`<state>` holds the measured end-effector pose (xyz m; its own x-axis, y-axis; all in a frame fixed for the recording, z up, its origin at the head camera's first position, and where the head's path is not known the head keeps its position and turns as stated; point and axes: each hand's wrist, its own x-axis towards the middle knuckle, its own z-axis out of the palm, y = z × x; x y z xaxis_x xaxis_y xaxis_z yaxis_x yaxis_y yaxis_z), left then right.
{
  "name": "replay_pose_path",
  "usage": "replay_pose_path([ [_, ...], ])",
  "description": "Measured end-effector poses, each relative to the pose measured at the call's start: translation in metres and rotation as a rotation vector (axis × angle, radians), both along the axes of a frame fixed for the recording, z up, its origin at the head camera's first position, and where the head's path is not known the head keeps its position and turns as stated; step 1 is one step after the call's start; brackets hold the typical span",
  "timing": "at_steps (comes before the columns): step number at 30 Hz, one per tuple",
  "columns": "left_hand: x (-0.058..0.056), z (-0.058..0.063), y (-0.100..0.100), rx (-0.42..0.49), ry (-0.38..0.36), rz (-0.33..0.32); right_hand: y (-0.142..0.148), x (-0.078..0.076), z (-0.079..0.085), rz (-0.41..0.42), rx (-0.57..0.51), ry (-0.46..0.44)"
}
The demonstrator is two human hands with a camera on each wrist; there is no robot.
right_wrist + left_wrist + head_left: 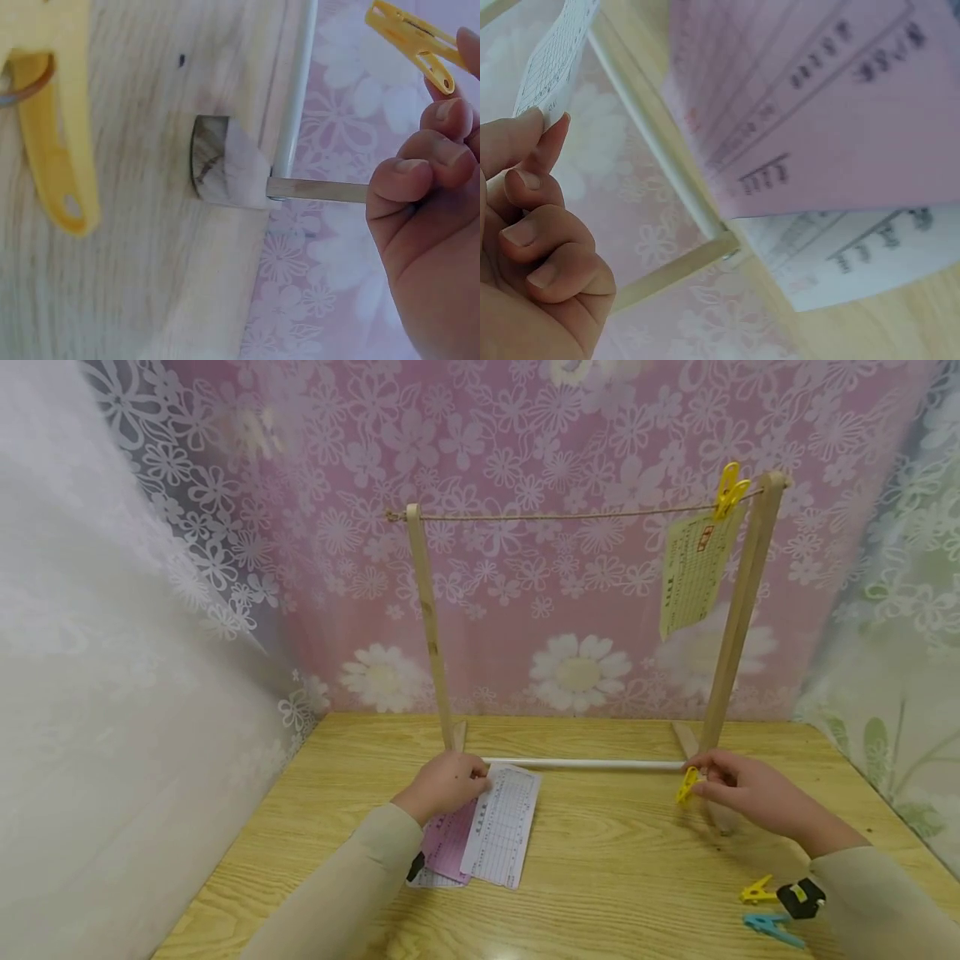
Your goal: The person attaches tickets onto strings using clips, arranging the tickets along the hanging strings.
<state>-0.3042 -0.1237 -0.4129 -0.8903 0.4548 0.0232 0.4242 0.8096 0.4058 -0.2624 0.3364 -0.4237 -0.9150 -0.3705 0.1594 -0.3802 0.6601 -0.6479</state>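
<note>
Between thumb and forefinger my left hand (447, 783) pinches a white printed form (501, 827) by its upper edge; the left wrist view shows the same pinch on the paper's corner (555, 67). Under my left wrist a pink form (452, 847) lies over another white form (435, 883), both partly covered by the held sheet and my arm. My right hand (738, 789) pinches a yellow clothespin (687, 785) by one end, near the foot of the right post. In the right wrist view that clothespin (411, 37) points away from the fingertips.
A wooden frame with a left post (429, 627), right post (742, 610) and rope (555, 517) stands at the back. A yellow clothespin (727, 497) holds a yellowish form (697, 568) on the rope. Another yellow clothespin (759, 892) and a blue one (772, 928) lie beside my right wrist.
</note>
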Motion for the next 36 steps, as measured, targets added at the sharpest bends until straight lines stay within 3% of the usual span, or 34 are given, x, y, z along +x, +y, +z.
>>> replay_pose_path([
  [4, 0.002, 0.007, 0.002, 0.006, 0.045, -0.034, 0.000, 0.002, 0.006, -0.007, -0.005, 0.018],
  [13, 0.007, 0.029, 0.009, 0.035, 0.049, -0.059, -0.003, 0.006, 0.023, -0.034, 0.002, 0.048],
  [19, 0.008, 0.045, 0.016, 0.062, 0.137, -0.099, -0.008, 0.010, 0.038, -0.083, 0.036, 0.106],
  [25, 0.008, 0.057, 0.024, 0.129, 0.188, -0.099, -0.012, 0.014, 0.048, -0.121, 0.038, 0.163],
  [31, 0.003, 0.066, 0.032, 0.223, 0.261, -0.115, -0.013, 0.012, 0.064, -0.100, -0.006, 0.251],
  [36, 0.000, 0.075, 0.037, 0.252, 0.325, -0.137, -0.016, 0.012, 0.083, -0.112, 0.013, 0.326],
])
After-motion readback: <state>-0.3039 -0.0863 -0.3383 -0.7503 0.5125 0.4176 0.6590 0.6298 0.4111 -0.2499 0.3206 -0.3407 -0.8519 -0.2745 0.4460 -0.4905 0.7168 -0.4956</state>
